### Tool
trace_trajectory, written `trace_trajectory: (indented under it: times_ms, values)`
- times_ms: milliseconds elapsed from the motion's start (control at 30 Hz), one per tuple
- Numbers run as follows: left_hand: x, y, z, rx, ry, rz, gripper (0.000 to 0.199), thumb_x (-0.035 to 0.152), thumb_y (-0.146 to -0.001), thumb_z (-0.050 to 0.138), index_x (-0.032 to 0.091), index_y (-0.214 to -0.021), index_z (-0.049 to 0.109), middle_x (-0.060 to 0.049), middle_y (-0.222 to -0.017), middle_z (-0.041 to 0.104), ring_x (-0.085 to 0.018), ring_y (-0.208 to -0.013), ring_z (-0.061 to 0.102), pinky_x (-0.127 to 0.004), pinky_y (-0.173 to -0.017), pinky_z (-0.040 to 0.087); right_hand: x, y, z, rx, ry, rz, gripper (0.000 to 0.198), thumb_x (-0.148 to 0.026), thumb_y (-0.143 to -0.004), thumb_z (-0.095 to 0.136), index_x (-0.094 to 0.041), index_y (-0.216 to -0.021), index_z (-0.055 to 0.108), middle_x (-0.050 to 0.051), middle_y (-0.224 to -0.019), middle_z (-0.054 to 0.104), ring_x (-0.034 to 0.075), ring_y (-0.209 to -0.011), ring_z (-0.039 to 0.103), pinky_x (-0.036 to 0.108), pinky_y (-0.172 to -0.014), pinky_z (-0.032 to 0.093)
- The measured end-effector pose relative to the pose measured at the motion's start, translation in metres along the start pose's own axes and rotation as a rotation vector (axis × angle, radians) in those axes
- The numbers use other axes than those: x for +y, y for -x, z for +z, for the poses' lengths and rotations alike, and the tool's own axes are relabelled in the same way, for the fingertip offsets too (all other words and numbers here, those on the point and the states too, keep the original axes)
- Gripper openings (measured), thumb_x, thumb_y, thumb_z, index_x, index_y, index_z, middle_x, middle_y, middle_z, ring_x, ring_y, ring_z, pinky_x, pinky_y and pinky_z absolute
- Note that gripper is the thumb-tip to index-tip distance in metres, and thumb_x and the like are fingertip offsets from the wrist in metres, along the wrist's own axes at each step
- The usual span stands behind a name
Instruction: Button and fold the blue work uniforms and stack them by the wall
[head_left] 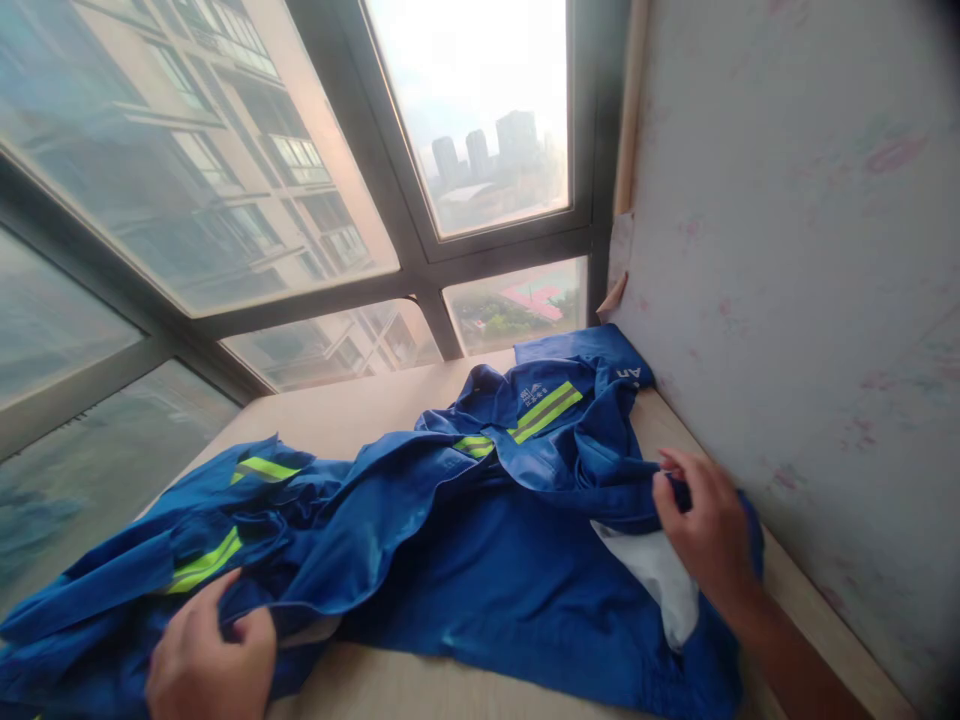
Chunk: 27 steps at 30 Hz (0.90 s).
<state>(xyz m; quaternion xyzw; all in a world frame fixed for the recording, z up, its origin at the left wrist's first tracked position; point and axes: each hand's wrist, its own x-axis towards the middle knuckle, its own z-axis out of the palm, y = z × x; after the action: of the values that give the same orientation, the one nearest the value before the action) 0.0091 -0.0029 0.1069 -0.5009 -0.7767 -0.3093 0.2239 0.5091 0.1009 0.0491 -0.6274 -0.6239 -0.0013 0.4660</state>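
Though rumpled, jacket (382, 510) crosswise, collar (489, 395) toward window (487, 120)

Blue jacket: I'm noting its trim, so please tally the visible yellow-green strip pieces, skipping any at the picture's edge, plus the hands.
Yellow-green strip pieces: 4
Left hand and right hand: 2
Total: 6

Glare from window (495, 70), dim wall (787, 250), soft blur
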Motion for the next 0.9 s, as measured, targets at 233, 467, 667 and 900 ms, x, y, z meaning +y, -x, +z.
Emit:
trace_trajectory:
  times_ms: [233, 467, 667, 900]
  values:
    - [0.183, 0.0, 0.123, -0.372, 0.354, 0.41, 0.033, 0.018, -0.085, 0.048, 0.02, -0.116, 0.059, -0.01, -0.118, 0.064, -0.026, -0.113, 0.059, -0.042, -0.102, 0.046, -0.11, -0.036, 0.145, -0.534, 0.042, -0.206, 0.027, -0.027, -0.088, 0.054, -0.019, -0.112, 0.061, 0.01, -0.112, 0.062, 0.025, -0.104, 0.053, 0.034, -0.087, 0.04]
    - [0.207, 0.001, 0.231, -0.553, 0.288, 0.34, 0.026, 0.022, -0.087, 0.05, 0.017, -0.109, 0.063, -0.012, -0.11, 0.068, -0.027, -0.102, 0.062, -0.04, -0.087, 0.049, -0.088, -0.031, 0.229, -0.632, 0.131, -0.085, 0.019, -0.017, -0.093, 0.048, -0.017, -0.097, 0.066, 0.011, -0.104, 0.064, 0.021, -0.099, 0.055, 0.031, -0.085, 0.038]
    - [0.196, 0.016, 0.243, -0.507, 0.239, 0.372, 0.028, 0.032, -0.092, 0.047, 0.017, -0.112, 0.057, -0.012, -0.112, 0.066, -0.027, -0.106, 0.059, -0.041, -0.089, 0.044, -0.078, -0.032, 0.24, -0.619, 0.089, -0.032, 0.026, -0.029, -0.098, 0.045, -0.018, -0.091, 0.067, 0.008, -0.096, 0.068, 0.018, -0.092, 0.06, 0.027, -0.081, 0.039]
    - [0.194, 0.02, 0.246, -0.482, 0.21, 0.345, 0.022, 0.023, -0.094, 0.039, 0.017, -0.099, 0.059, -0.011, -0.093, 0.069, -0.025, -0.088, 0.065, -0.037, -0.081, 0.045, -0.079, -0.031, 0.243, -0.539, -0.046, 0.163, 0.028, -0.03, -0.096, 0.048, -0.018, -0.081, 0.068, 0.009, -0.088, 0.072, 0.018, -0.079, 0.063, 0.025, -0.07, 0.038]
